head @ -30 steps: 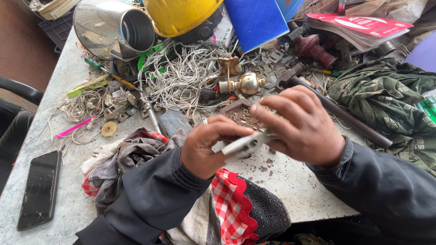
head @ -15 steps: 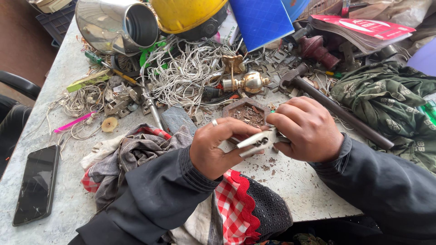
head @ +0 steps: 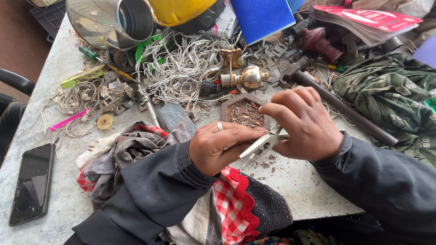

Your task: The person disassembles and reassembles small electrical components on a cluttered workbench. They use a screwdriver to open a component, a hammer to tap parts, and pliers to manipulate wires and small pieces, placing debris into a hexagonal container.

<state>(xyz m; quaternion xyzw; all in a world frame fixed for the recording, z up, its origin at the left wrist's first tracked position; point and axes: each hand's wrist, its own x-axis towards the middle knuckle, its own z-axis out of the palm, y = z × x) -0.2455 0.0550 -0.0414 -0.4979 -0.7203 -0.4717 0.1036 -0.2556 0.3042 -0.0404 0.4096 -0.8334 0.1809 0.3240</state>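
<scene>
My left hand [head: 220, 146], with a ring on one finger, grips the handles of a pair of metal pliers [head: 261, 144] low over the table's front edge. My right hand [head: 305, 123] closes over the jaw end of the pliers, fingers pinched together there; whatever small piece it pinches is hidden. Just behind the hands sits a small brown tray [head: 245, 113] holding rusty scraps. Small brown crumbs lie on the stone tabletop [head: 295, 181] below the pliers.
A tangle of white wire [head: 181, 68], a brass fitting [head: 247, 77], a hammer [head: 336, 104], a steel pot [head: 113, 20], a yellow helmet [head: 181, 9] and a green cloth [head: 395, 104] crowd the back. A black phone [head: 32, 181] lies at left; checked cloths [head: 131, 149] lie under my left arm.
Both hands and the pliers have shifted slightly right and nearer the small tray. My right hand's fingers have closed more tightly over the pliers' jaws.
</scene>
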